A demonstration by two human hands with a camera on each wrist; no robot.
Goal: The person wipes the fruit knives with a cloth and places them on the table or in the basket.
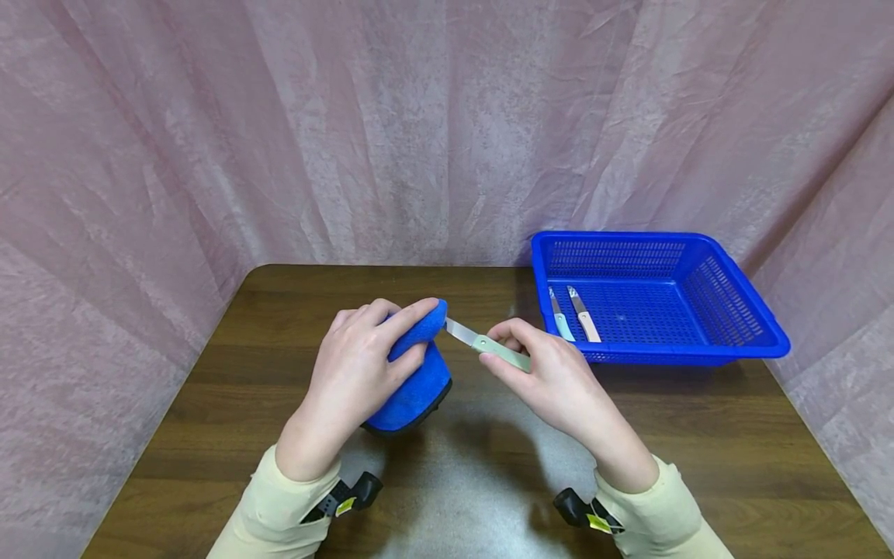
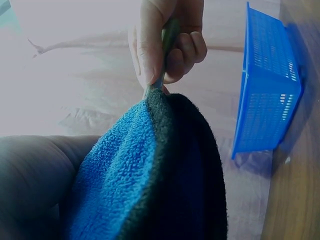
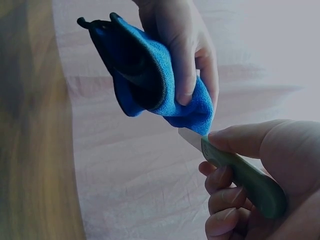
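My left hand (image 1: 356,361) grips a folded blue cloth (image 1: 417,392) with dark edging, its thumb and fingers pinching the upper part. In my right hand (image 1: 552,376) is a small knife (image 1: 503,353) with a pale green handle, held between thumb and curled fingers. The blade (image 3: 191,138) points toward the cloth, and its tip end meets or passes behind the cloth's edge. Seen from the left wrist, the cloth (image 2: 120,170) fills the foreground and hides most of the blade. Both hands are raised above the table.
A blue plastic basket (image 1: 698,353) stands at the right back of the wooden table (image 1: 230,373). Inside lie two small knives, one with a light blue handle (image 1: 563,326) and one with a pale pink handle (image 1: 588,326). Pink curtains (image 1: 391,140) hang behind and at the sides.
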